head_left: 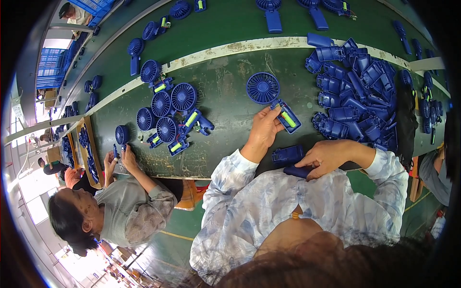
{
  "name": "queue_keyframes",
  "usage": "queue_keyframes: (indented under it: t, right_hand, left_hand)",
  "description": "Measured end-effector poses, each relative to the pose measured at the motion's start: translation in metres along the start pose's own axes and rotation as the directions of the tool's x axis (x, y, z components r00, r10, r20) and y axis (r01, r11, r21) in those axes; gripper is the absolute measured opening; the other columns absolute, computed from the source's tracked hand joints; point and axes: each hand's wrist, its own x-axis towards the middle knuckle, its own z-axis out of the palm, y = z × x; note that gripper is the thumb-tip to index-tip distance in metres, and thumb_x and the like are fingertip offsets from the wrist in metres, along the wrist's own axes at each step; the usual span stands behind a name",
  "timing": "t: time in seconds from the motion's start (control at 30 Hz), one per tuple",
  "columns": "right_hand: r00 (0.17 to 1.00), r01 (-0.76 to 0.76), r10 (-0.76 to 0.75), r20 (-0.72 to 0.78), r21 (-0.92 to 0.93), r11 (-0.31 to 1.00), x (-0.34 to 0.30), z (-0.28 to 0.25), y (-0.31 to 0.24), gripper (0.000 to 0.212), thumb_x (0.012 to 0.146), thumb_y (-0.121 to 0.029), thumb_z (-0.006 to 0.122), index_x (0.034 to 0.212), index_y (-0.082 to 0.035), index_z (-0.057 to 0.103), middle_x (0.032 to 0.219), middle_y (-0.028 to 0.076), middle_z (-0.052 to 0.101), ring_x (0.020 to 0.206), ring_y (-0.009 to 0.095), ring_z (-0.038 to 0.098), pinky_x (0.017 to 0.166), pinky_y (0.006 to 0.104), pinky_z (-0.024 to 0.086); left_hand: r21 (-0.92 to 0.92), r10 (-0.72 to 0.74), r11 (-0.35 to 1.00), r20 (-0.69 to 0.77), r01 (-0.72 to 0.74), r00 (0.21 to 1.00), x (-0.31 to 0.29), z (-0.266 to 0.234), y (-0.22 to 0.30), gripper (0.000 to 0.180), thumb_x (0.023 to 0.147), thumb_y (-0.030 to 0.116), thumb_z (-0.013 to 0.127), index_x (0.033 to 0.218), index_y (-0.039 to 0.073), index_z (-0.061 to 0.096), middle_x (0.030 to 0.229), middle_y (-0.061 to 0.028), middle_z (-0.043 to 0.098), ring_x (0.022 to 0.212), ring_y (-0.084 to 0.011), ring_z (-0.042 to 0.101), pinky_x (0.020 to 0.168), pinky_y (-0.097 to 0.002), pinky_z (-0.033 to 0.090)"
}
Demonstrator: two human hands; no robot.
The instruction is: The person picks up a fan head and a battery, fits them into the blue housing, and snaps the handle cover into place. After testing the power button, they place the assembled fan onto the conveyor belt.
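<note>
A blue handheld fan [262, 88] is in my left hand [264, 127], pinched where its round head meets the handle. The handle is uncovered, with a green battery [289, 119] and a small circuit board showing inside. My right hand [328, 156] is closed on a blue handle cover [297, 171] at the table's near edge, close to my body. Just beyond it lies another blue handle cover [288, 154], which my right fingers do not seem to grip.
A big heap of blue handle covers [355, 91] covers the table's right. Several partly built fans [166, 128] lie left of me. Beyond the pale rail [230, 47], more fans lie on a green belt [211, 29]. A co-worker [120, 206] on the left holds a fan.
</note>
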Motion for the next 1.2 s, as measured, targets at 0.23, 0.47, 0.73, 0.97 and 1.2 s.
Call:
queue_keyframes:
  t: [0.23,0.47,0.73,0.97,1.2]
  right_hand:
    - [0.935,0.001,0.044,-0.353,0.126,0.992,-0.015,-0.017,-0.003,0.052,0.075,-0.018,0.069,0.124,-0.004,0.058,0.080,0.012,0.068,0.062,0.018,0.063,0.062,0.0294,0.050]
    - [0.376,-0.343,-0.297,-0.878,-0.430,0.835,0.017,-0.003,0.001,0.062,0.067,-0.009,0.073,0.125,0.000,0.054,0.100,0.017,0.061,0.086,0.035,0.060,0.074,0.0406,0.052]
    - [0.383,-0.487,-0.314,-0.869,-0.479,0.730,0.051,0.009,0.004,0.058,0.068,-0.014,0.071,0.122,0.000,0.056,0.102,0.016,0.061,0.086,0.031,0.059,0.073,0.0372,0.053]
    - [0.411,-0.494,-0.283,-0.867,-0.472,0.730,0.053,0.007,0.007,0.054,0.067,-0.009,0.070,0.119,0.001,0.058,0.103,0.016,0.061,0.087,0.032,0.059,0.076,0.0382,0.051]
    - [0.434,-0.495,-0.259,-0.863,-0.469,0.732,0.051,0.009,0.011,0.054,0.069,-0.009,0.070,0.120,0.002,0.058,0.103,0.016,0.061,0.089,0.031,0.058,0.078,0.0382,0.051]
  left_hand:
    - [-0.072,-0.020,0.997,0.074,0.026,0.997,0.001,0.000,0.004,0.018,0.091,0.012,0.057,0.106,0.002,0.060,0.098,-0.0083,0.067,0.085,-0.0198,0.068,0.076,-0.0386,0.059]
    - [-0.144,0.019,0.989,0.222,0.014,0.975,0.002,-0.001,0.003,0.028,0.088,0.003,0.051,0.115,0.001,0.058,0.108,-0.0098,0.066,0.098,-0.0197,0.065,0.087,-0.0378,0.054]
    - [-0.075,0.045,0.997,0.249,-0.027,0.968,-0.002,-0.001,-0.001,0.035,0.088,0.000,0.046,0.123,0.003,0.054,0.116,-0.0081,0.062,0.105,-0.0182,0.061,0.093,-0.0365,0.050]
    - [-0.072,0.044,0.997,0.242,-0.027,0.969,-0.001,-0.004,-0.005,0.039,0.087,-0.003,0.046,0.125,0.001,0.054,0.122,-0.0114,0.060,0.110,-0.0215,0.059,0.097,-0.0383,0.048]
    - [-0.036,0.076,0.997,0.170,-0.070,0.982,-0.005,0.005,-0.009,0.030,0.094,0.005,0.052,0.124,0.006,0.055,0.113,-0.0034,0.062,0.101,-0.0136,0.061,0.087,-0.0308,0.051]
